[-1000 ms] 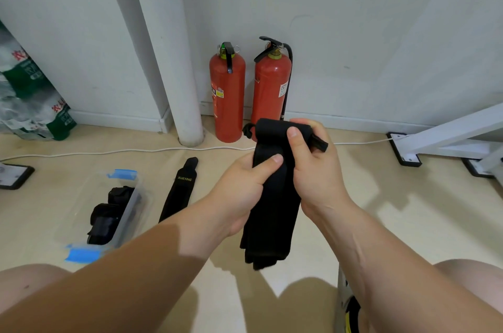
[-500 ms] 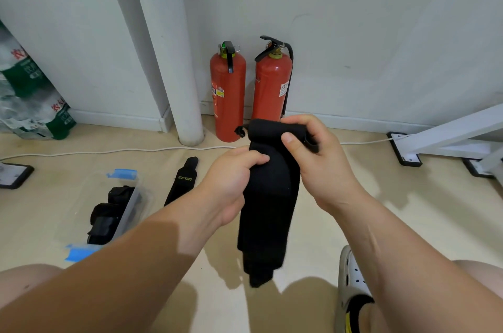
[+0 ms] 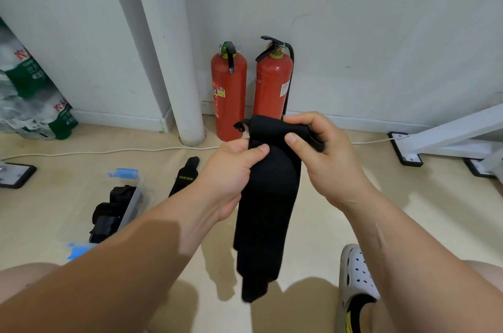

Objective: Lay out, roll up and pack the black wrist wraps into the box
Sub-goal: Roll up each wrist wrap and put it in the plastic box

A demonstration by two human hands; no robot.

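Head view: clear box (image 3: 134,203) holds rolled black wrist wraps (image 3: 107,219).

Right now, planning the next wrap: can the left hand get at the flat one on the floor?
Probably not yet: the left hand grips the hanging wrap. Freed, its way to the floor wrap looks clear.

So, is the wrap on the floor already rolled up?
No, the floor wrap lies flat and unrolled beside the box.

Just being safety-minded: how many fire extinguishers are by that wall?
2. The first extinguisher stands against the wall beside the white pillar; the second extinguisher stands next to it, its base hidden behind the held black wrap. No others show.
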